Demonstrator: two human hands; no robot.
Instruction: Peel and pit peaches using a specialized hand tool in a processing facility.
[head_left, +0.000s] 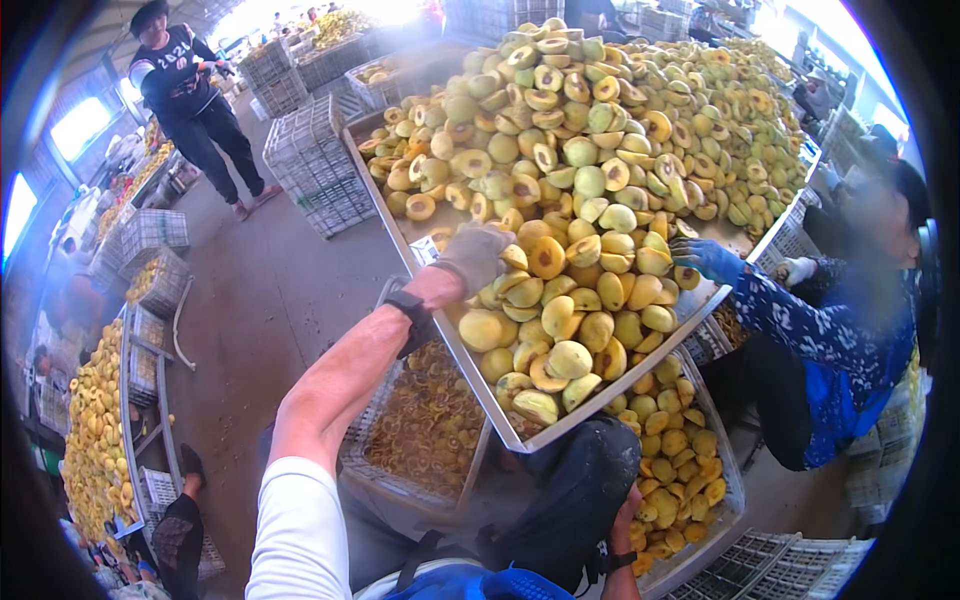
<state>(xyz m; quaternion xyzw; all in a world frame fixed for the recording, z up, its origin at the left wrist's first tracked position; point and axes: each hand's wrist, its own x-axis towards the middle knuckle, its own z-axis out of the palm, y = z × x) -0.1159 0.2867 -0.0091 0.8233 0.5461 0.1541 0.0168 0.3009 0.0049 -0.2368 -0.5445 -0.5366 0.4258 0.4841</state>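
My left hand, in a greyish glove, reaches over the left edge of the metal-rimmed sorting table. It touches the heap of halved yellow-green peaches; its fingertips are partly hidden, so a grip on a fruit cannot be made out. My right hand is low beside my knee, next to a crate of peach halves. The knee hides most of its fingers. Many halves on the table lie cut side up, some with dark, reddish centres.
A co-worker's blue-gloved hand rests at the table's right edge. Below the table sits a crate of brownish peach scraps or pits. Stacked plastic crates stand on the left floor, where another person stands. More peaches lie far left.
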